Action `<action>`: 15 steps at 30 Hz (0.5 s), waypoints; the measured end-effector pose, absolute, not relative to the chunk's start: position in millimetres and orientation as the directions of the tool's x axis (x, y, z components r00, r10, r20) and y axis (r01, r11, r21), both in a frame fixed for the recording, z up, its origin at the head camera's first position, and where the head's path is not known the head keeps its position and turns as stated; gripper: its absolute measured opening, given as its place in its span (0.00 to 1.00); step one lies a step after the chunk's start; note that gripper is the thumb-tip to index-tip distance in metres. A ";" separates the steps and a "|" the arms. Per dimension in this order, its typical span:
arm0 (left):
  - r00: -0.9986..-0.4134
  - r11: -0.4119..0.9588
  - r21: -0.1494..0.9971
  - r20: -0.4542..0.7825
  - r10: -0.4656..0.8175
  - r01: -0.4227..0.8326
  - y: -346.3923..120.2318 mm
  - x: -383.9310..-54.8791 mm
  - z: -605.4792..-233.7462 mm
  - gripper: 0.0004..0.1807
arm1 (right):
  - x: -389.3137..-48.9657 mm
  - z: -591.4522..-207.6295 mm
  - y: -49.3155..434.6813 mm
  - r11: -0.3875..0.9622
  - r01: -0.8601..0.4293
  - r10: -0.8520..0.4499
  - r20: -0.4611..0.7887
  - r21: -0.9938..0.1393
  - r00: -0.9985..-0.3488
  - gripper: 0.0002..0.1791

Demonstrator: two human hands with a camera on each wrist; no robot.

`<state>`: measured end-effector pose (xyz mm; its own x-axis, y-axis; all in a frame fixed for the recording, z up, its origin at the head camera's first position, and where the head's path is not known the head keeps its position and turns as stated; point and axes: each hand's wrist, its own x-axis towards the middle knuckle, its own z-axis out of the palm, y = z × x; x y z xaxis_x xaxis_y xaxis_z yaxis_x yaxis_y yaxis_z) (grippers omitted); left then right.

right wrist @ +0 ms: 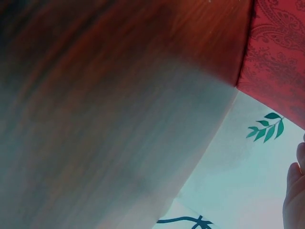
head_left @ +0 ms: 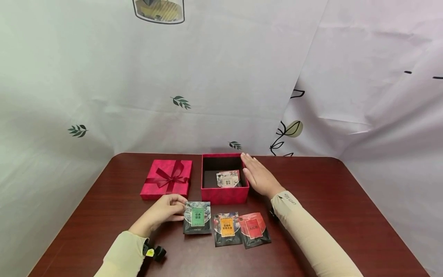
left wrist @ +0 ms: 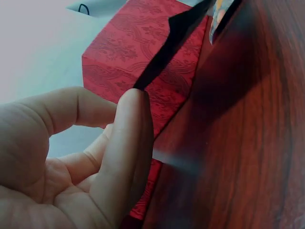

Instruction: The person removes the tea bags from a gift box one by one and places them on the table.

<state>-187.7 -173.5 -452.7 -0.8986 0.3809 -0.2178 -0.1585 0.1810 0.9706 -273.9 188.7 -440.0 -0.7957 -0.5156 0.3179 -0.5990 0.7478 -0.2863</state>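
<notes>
My left hand (head_left: 165,211) pinches the left edge of a dark packet with a green label (head_left: 197,217); in the left wrist view the packet (left wrist: 164,52) is seen edge-on, between thumb and finger and raised off the table. My right hand (head_left: 260,176) lies against the right side of the red box (head_left: 225,196), its fingers straight along the rim. At the right wrist view's edge only a few fingers (right wrist: 295,191) show beside the box wall (right wrist: 279,52). Inside the box lies a pale patterned packet (head_left: 228,179).
In front of the box lie a packet with an orange label (head_left: 227,229) and a packet with a red label (head_left: 254,229), side by side. A red lid with a ribbon bow (head_left: 167,179) sits left of the box. White patterned cloth (head_left: 221,77) hangs behind the brown table (head_left: 332,200).
</notes>
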 end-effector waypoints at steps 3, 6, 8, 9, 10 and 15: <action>-0.903 0.190 0.968 -0.223 0.367 -0.162 -172.8 -187.8 -456.0 0.15 | -273.0 -439.8 188.7 0.749 -0.596 -0.512 0.318 -0.288 -0.798 0.31; -0.910 0.214 0.965 -0.222 0.350 -0.153 -170.9 -186.6 -458.0 0.14 | -272.9 -440.0 188.8 0.750 -0.597 -0.512 0.322 -0.284 -0.796 0.31; -0.916 0.234 0.962 -0.218 0.337 -0.143 -169.1 -185.2 -458.8 0.14 | -273.1 -440.4 188.9 0.751 -0.597 -0.512 0.323 -0.280 -0.796 0.31; -0.920 0.245 0.960 -0.216 0.328 -0.138 -168.1 -184.6 -459.1 0.14 | -273.1 -440.4 189.0 0.751 -0.597 -0.512 0.321 -0.282 -0.796 0.31; -0.924 0.257 0.958 -0.211 0.319 -0.130 -167.1 -183.8 -458.9 0.13 | -273.3 -440.5 189.0 0.753 -0.595 -0.512 0.318 -0.282 -0.798 0.31; -0.949 0.343 0.936 -0.176 0.261 -0.079 -161.0 -180.6 -457.4 0.07 | -274.3 -440.6 189.3 0.751 -0.595 -0.515 0.311 -0.287 -0.799 0.31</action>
<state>-180.6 -161.0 -457.4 -0.9492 0.2609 -0.1757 -0.0789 0.3432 0.9360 -274.3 189.3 -440.6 -0.7989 -0.5147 0.3113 -0.5953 0.7505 -0.2869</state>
